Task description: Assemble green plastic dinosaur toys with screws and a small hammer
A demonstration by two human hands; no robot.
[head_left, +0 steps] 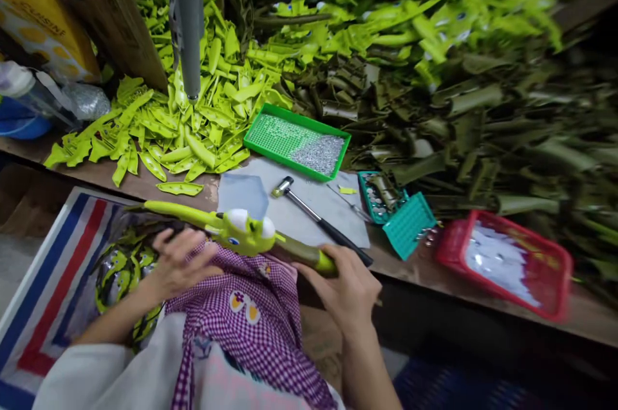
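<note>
My right hand grips the olive end of a long lime-green and olive piece with white rounded bumps and a blue spot, possibly a toy animal figure. The piece lies across in front of the checked apron. Beneath its left part is my left hand, fingers spread and slightly blurred, with nothing seen in them. A hammer with a black handle rests just beyond on a pale sheet. Similar green and black pieces sit in a striped bag at lower left.
Lime-green cut pieces and olive pieces pile up at the back. A green tray holds small shiny bits. A teal box and a red basket stand right. A grey electric screwdriver hangs overhead.
</note>
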